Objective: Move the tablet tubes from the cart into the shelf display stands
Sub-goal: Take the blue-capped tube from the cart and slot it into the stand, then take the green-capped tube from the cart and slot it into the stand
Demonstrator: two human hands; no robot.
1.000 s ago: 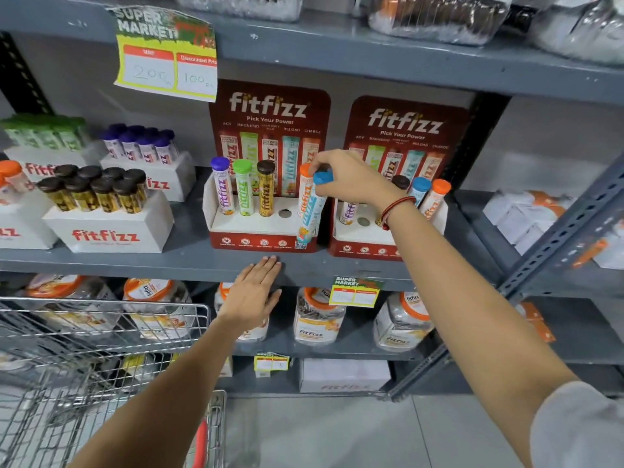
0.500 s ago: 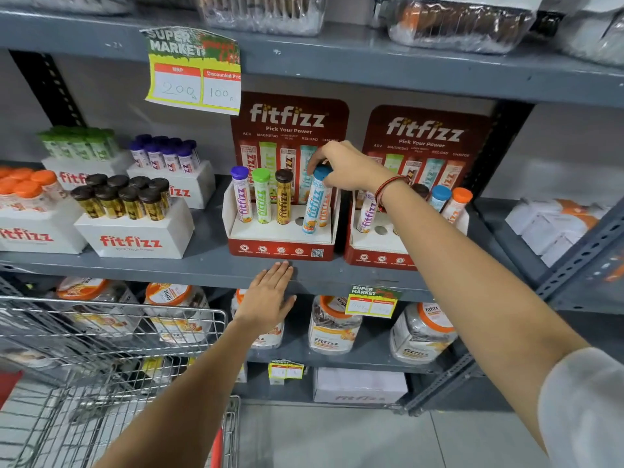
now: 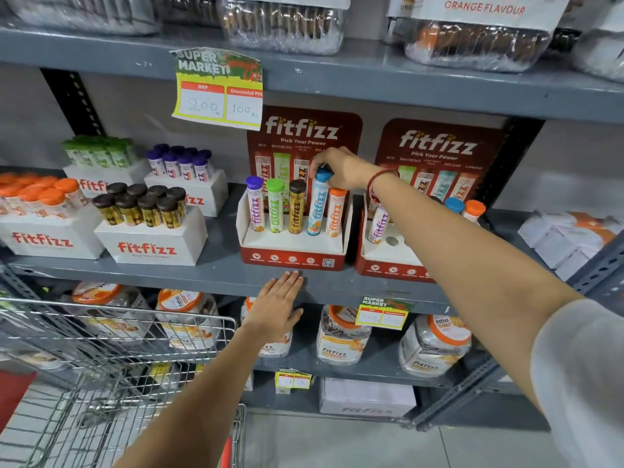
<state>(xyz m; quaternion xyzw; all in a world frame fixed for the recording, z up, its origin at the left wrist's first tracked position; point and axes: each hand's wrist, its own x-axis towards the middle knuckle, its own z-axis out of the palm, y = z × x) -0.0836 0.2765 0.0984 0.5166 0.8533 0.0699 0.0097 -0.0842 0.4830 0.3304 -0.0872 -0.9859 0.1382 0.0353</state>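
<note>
A red and white fitfizz display stand [image 3: 293,256] on the middle shelf holds purple, green, brown, blue and orange capped tubes in a row. My right hand [image 3: 341,168] grips the blue cap of the blue tube [image 3: 316,211], which stands nearly upright in its hole between the brown tube [image 3: 297,207] and the orange tube [image 3: 336,212]. My left hand [image 3: 277,305] lies flat with fingers spread against the shelf's front edge, below the stand. A second stand [image 3: 385,261] to the right holds a purple tube and blue and orange capped ones, with an empty hole showing.
A wire shopping cart [image 3: 118,359] stands at lower left. White fitfizz boxes [image 3: 148,246] with brown, purple, green and orange tubes fill the shelf's left. Jars [image 3: 341,336] sit on the shelf below. A price tag [image 3: 217,87] hangs from the upper shelf.
My right hand brought the blue tube from a tilt in front of the stand down into its hole, now nearly upright. My left hand stays on the shelf edge.
</note>
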